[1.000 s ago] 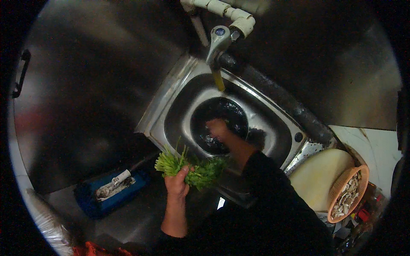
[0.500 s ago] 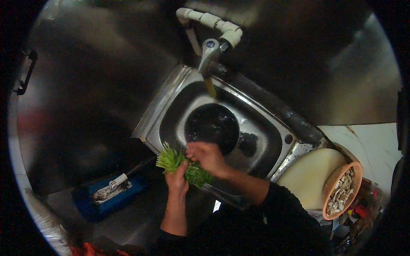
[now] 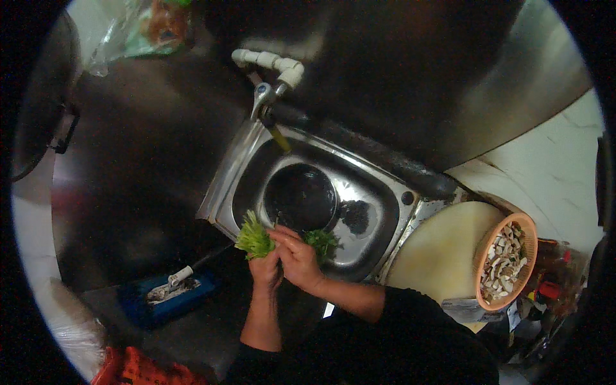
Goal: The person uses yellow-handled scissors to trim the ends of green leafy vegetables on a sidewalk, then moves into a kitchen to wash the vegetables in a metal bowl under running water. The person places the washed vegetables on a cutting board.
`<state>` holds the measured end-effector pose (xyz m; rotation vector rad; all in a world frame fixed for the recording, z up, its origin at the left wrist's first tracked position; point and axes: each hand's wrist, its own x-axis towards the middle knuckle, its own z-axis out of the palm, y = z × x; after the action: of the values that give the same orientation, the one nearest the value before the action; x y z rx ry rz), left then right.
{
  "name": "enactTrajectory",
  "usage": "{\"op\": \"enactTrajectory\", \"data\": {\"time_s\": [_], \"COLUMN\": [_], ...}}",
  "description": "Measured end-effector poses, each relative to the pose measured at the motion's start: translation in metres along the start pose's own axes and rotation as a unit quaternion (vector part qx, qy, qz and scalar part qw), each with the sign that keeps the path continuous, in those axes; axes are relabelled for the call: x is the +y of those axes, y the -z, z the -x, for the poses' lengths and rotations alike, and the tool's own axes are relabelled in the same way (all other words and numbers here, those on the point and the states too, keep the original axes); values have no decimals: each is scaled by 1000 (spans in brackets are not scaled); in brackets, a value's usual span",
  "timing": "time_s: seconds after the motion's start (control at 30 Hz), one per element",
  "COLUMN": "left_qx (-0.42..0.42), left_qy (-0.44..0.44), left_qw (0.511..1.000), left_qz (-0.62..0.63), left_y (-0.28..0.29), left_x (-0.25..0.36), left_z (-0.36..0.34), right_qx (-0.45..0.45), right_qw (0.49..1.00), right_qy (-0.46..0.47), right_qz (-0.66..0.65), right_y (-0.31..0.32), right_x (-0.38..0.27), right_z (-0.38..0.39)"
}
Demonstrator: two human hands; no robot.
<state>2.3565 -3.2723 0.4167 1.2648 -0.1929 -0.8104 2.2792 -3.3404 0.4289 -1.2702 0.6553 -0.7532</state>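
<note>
My left hand (image 3: pixel 264 268) is closed around a bunch of leafy greens (image 3: pixel 253 239) at the near left edge of the sink. Pale stem ends fan out on its left, and darker leaves hang out to the right over the basin. Against the left hand lies my right hand (image 3: pixel 299 258), its fingers bent over the middle of the bunch. The hands hide the part they grip. Just beyond them, a dark round bowl (image 3: pixel 300 197) sits in the metal sink (image 3: pixel 378 253); its contents are too dark to make out.
A tap (image 3: pixel 261 99) on white pipe stands behind the sink, with a yellowish spout piece. To the right are a round cutting board (image 3: pixel 436 247) and an orange basket (image 3: pixel 532 247) of sliced pale pieces. A blue tray (image 3: pixel 138 308) lies left; red cloth-like material (image 3: pixel 135 367) is below.
My right hand has come down onto the bunch beside my left hand. The leaves now stick out farther right over the sink. The view has shifted, showing a plastic bag at upper left.
</note>
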Motion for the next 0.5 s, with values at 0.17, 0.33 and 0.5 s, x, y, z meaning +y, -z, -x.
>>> {"op": "enactTrajectory", "data": {"time_s": [0.17, 0.33, 0.5], "left_qx": [3, -29, -35], "left_qy": [-37, -66, -6], "left_qw": [993, 988, 999], "left_qz": [-109, -138, -1], "left_y": [-12, -31, -44], "left_x": [3, 25, 57], "left_z": [6, 9, 18], "right_qx": [-5, -20, 99], "right_qw": [997, 994, 992], "right_qy": [62, 72, -74], "right_qz": [50, 85, 25], "right_y": [12, 43, 114], "right_x": [-18, -46, -42], "right_z": [7, 7, -19]}}
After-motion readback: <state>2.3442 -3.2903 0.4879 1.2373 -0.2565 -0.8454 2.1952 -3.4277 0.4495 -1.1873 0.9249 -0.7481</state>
